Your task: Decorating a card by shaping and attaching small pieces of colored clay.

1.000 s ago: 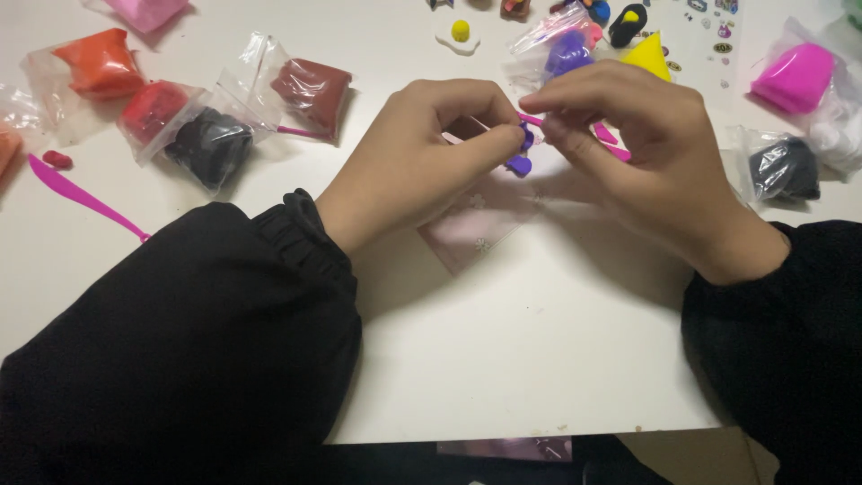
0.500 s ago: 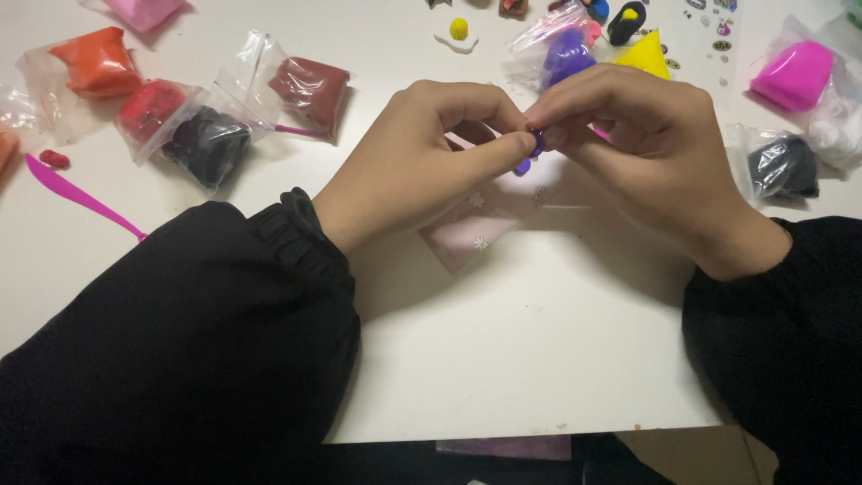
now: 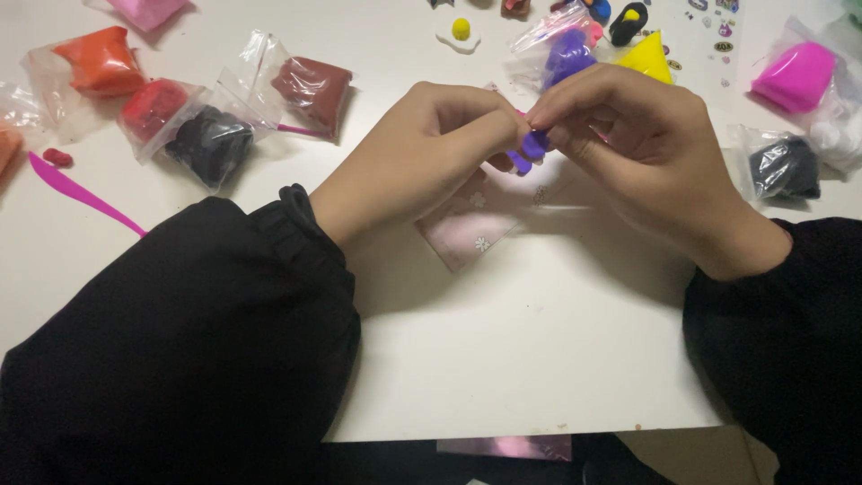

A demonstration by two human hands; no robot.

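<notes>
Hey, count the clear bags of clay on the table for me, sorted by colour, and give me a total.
Orange bag: 1
Red bag: 1
Black bags: 2
Brown bag: 1
Pink bags: 2
Purple bag: 1
Total: 8, counting only bags plainly in view; cut-off ones at the edges are left out.

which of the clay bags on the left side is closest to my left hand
The brown bag, just up-left of the left hand; the black, red and orange bags lie farther left.
</notes>
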